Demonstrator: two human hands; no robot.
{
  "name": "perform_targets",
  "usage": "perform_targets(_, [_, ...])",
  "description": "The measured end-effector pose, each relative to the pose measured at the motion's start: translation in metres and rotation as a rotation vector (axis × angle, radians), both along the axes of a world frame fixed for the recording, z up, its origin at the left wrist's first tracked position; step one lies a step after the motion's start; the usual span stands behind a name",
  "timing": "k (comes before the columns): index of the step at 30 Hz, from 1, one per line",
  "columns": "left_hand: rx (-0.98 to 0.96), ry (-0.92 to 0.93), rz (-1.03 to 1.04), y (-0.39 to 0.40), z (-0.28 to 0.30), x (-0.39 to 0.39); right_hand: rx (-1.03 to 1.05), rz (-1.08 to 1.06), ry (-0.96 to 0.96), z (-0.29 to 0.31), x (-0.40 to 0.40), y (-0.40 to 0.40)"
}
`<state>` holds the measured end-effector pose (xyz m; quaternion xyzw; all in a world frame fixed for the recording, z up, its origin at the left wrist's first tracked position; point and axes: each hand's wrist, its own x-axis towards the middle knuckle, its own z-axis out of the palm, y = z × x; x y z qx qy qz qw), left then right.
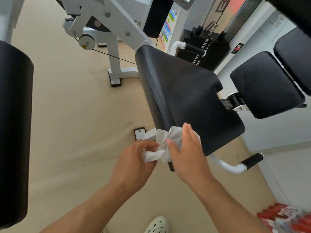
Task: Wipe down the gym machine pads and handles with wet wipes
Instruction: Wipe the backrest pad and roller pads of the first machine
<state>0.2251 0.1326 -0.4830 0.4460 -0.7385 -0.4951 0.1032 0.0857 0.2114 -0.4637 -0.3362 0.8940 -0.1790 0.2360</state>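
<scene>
Wet wipe (165, 145), crumpled, lies between both hands at the near corner of the seat pad (185, 98). Left hand (134, 163) pinches its lower fold with curled fingers; right hand (186, 152), fingers nearly straight, backs the upper part. Step apparently in hand: readying the wipe. Next move likely calls for spreading it and pressing it onto the pad at 12 o'clock; the handle (251, 160) waits at 3 o'clock.

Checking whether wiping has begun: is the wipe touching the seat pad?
Cannot tell: in the head view the wipe, held by both hands, overlaps the seat pad edge, contact unclear.
</scene>
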Motion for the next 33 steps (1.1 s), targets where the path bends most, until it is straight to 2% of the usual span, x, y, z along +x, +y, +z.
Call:
perform_targets(2, [0.024, 0.019, 0.056, -0.003, 0.002, 0.001, 0.152, 0.1, 0.167, -0.02, 0.01, -0.012])
perform_targets(4, [0.036, 0.025, 0.095, -0.008, 0.004, 0.001, 0.144, 0.138, 0.331, -0.036, 0.005, -0.028])
perform_targets(6, [0.047, 0.043, 0.125, -0.017, 0.004, 0.0, 0.124, 0.184, 0.396, -0.044, -0.01, -0.053])
perform_targets(10, [0.02, 0.068, 0.168, -0.039, 0.002, -0.007, 0.138, 0.402, 0.399, -0.043, -0.057, -0.121])
perform_targets(13, [0.012, 0.078, 0.202, -0.047, 0.0, -0.014, 0.097, 0.504, 0.371, -0.042, -0.068, -0.134])
perform_targets(15, [0.014, 0.083, 0.209, -0.047, 0.0, -0.018, 0.08, 0.465, 0.445, -0.045, -0.058, -0.115])
perform_targets(17, [0.026, 0.084, 0.214, -0.046, 0.0, -0.021, 0.037, 0.267, 0.475, -0.046, -0.045, -0.09])
perform_targets(19, [0.035, 0.085, 0.242, -0.044, -0.001, -0.02, 0.035, 0.073, 0.358, -0.042, -0.035, -0.075])
perform_targets(20, [0.037, 0.091, 0.258, -0.044, 0.0, -0.019, 0.072, 0.053, 0.315, -0.041, -0.031, -0.071])
perform_targets(23, [0.043, 0.099, 0.302, -0.045, 0.001, -0.015, 0.224, 0.139, 0.368, -0.041, -0.027, -0.072])
perform_targets(27, [0.038, 0.083, 0.362, -0.049, -0.001, -0.012, 0.31, 0.271, 0.447, -0.038, -0.051, -0.099])
perform_targets(33, [0.07, 0.121, 0.411, -0.064, -0.001, -0.03, 0.263, 0.377, 0.407, -0.039, -0.085, -0.179])
